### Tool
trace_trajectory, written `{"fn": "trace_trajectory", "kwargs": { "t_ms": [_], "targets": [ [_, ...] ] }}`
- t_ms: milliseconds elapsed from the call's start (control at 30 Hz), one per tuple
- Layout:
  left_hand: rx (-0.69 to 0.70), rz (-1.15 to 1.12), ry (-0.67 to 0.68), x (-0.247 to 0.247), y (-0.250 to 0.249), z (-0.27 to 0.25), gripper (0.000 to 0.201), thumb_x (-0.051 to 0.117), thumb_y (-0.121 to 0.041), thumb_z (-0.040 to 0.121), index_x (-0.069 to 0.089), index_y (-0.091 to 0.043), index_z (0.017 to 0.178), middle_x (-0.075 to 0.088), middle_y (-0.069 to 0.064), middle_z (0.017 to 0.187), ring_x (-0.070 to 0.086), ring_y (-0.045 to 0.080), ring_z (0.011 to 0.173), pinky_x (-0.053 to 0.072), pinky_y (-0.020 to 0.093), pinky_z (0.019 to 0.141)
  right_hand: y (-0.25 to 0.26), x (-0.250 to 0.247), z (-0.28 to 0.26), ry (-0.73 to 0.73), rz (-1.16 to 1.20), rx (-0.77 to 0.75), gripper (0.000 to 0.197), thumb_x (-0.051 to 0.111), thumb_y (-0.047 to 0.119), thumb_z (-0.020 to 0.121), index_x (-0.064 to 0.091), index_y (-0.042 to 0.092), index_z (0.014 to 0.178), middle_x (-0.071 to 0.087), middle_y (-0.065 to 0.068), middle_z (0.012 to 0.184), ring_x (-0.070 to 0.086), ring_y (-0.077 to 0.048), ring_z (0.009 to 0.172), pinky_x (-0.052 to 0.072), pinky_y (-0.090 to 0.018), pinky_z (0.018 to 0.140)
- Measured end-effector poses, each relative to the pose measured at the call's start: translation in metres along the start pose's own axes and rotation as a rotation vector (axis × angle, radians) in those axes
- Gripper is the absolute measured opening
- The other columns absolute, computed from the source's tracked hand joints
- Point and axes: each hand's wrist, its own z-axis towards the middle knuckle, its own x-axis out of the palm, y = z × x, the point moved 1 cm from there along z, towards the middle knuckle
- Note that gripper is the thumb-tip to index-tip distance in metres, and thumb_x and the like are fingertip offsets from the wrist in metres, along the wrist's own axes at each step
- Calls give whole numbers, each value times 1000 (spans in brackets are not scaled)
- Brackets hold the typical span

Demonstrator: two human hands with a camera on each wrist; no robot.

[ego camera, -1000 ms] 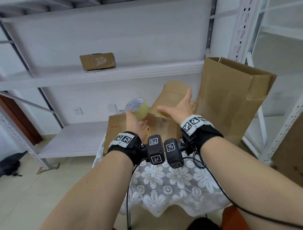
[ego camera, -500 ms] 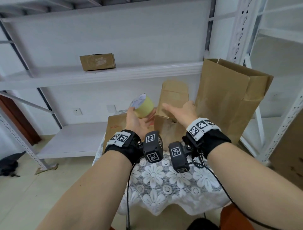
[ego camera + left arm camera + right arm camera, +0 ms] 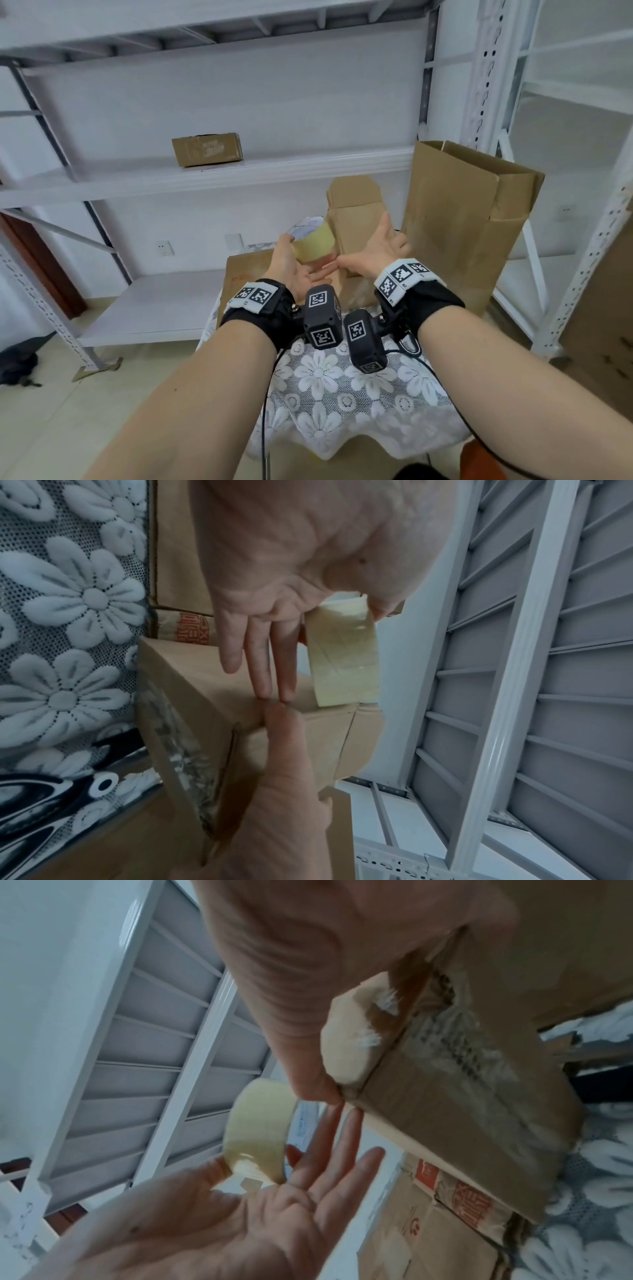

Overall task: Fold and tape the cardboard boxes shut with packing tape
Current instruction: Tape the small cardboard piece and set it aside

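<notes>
1. A white metal shelving rack (image 3: 212, 178) fills the back; a small closed carton (image 3: 206, 149) sits on its upper shelf.
2. A tall open cardboard box (image 3: 469, 219) stands at the right rear of the bench (image 3: 342, 387), which is covered by a floral lace cloth.
3. A smaller cardboard box (image 3: 356, 219) stands just left of it, flaps up; a flattened carton (image 3: 245, 270) lies at the bench's left.
4. The right hand (image 3: 376, 250) is spread, palm against the smaller box, fingers (image 3: 386, 222) straight; its thumb tip meets the left hand's fingertips.
5. The left hand (image 3: 291, 267) pinches the roll of packing tape (image 3: 313, 240) between thumb and forefinger, other fingers (image 3: 260, 656) extended, above the bench, just left of the smaller box.
</notes>
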Motion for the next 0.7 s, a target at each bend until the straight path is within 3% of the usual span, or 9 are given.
{"fn": "trace_trajectory", "kwargs": {
  "t_ms": [67, 167, 300, 500, 700],
  "targets": [
    [1, 7, 19, -1, 0, 0, 67, 31, -46, 97, 19, -8, 150, 73, 21, 81, 67, 35, 85, 37, 48, 106, -3, 1, 0, -2, -45, 3, 140, 83, 54, 56, -18, 26, 148, 16, -22, 146, 18, -39, 134, 25, -48, 109],
    [-2, 1, 46, 2, -4, -3, 69, 31, -50, 96, 35, 3, 140, 74, 19, 85, 66, 33, 91, 36, 45, 110, -6, -4, -2, -4, -77, 8, 134, 82, 49, 61, -17, 26, 149, 16, -22, 147, 21, -40, 134, 27, -48, 110],
    [54, -125, 58, 7, -17, -4, 69, 34, -52, 93, 36, -1, 140, 73, 17, 99, 68, 31, 95, 42, 43, 107, -3, -22, -4, -88, 106, -102, 127, 80, 40, 64, -15, 31, 148, 19, -23, 143, 21, -40, 132, 30, -50, 107],
    [196, -213, 106, 35, -52, -12, 61, 35, -48, 95, 40, -7, 140, 73, 17, 96, 66, 30, 95, 47, 42, 99, 25, -79, 1, -491, 361, -422, 124, 81, 31, 63, -8, 32, 149, 16, -15, 142, 18, -30, 130, 25, -49, 109],
    [196, -186, 132, 54, -65, -6, 62, 37, -49, 94, 42, -6, 139, 73, 16, 95, 66, 27, 93, 52, 40, 84, 37, -119, 35, -799, 265, -349, 123, 83, 33, 62, -2, 27, 150, 20, -21, 143, 25, -37, 129, 26, -52, 110]
  ]
}}
